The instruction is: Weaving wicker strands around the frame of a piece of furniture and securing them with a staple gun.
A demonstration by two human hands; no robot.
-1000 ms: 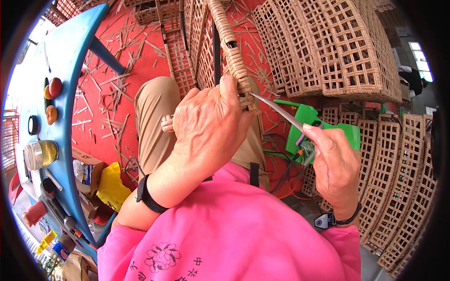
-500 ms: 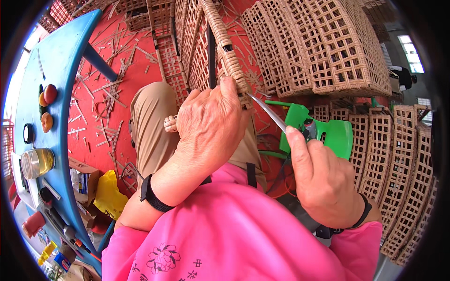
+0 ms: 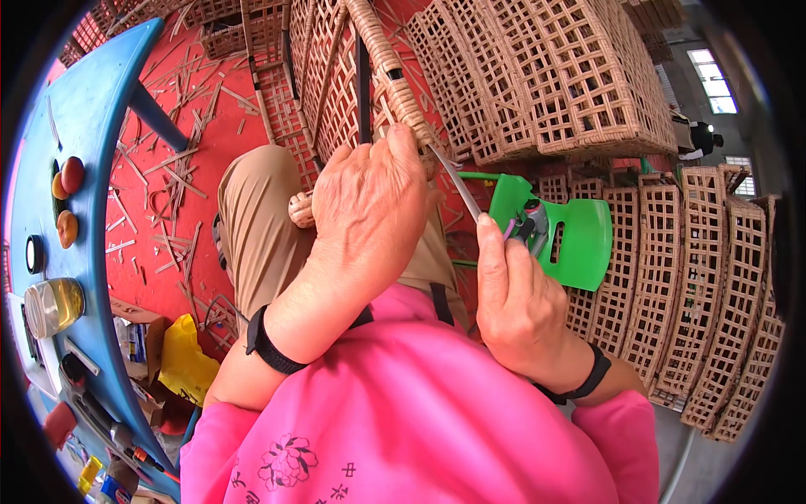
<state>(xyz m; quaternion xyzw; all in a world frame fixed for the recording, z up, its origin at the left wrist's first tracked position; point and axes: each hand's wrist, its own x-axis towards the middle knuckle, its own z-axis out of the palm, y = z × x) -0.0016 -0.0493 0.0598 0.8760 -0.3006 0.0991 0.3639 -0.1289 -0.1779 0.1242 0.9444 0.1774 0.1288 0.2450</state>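
My left hand (image 3: 369,210) is closed round the lower end of the wrapped rim of a woven wicker panel (image 3: 382,50), its thumb lying along the rim. Between finger and thumb, my right hand (image 3: 520,311) grips a slim, pointed metal blade (image 3: 462,186). The blade's tip meets the wrapped edge just right of my left thumb, while its handle is hidden in my palm. Whether the point goes in between the strands cannot be made out. A rounded wrapped end (image 3: 301,210) of wicker pokes out left of my left hand, above my knee.
Stacked wicker pieces (image 3: 537,76) rise ahead right, with more woven panels (image 3: 672,277) along the right. A green plastic chair (image 3: 583,244) holding tools stands beyond my right hand. At left, a blue table (image 3: 109,109) carries fruit and a jar (image 3: 54,307). Cane scraps litter the red floor.
My right hand and the blade have shifted left, with the tip still at the wrapped edge. My left hand keeps its hold on the rim. The whole view has swung slightly.
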